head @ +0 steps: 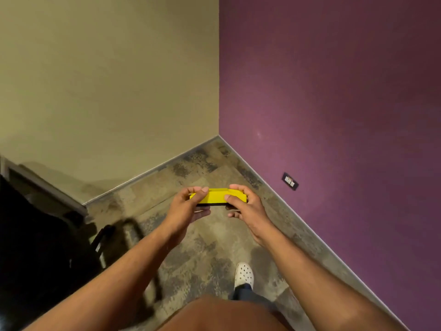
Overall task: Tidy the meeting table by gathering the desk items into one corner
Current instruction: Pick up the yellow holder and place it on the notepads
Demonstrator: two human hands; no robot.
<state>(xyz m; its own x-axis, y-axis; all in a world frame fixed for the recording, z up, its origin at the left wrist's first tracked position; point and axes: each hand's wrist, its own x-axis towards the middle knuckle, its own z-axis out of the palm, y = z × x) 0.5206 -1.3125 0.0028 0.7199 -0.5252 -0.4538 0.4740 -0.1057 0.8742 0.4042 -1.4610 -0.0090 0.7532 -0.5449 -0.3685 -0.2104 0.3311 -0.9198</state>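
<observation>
A flat yellow block with a black underside (216, 196), like a board eraser, is held in the air in front of me above the floor. My left hand (188, 206) grips its left end, thumb on top and fingers beneath. Its right end is gripped by my right hand (243, 205) in the same way. The meeting table is out of view.
I face a room corner where a beige wall (107, 80) meets a purple wall (334, 91). A black chair (47, 247) stands at the left. A wall socket (290, 181) sits low on the purple wall. My foot in a white clog (244, 274) is on the mottled floor.
</observation>
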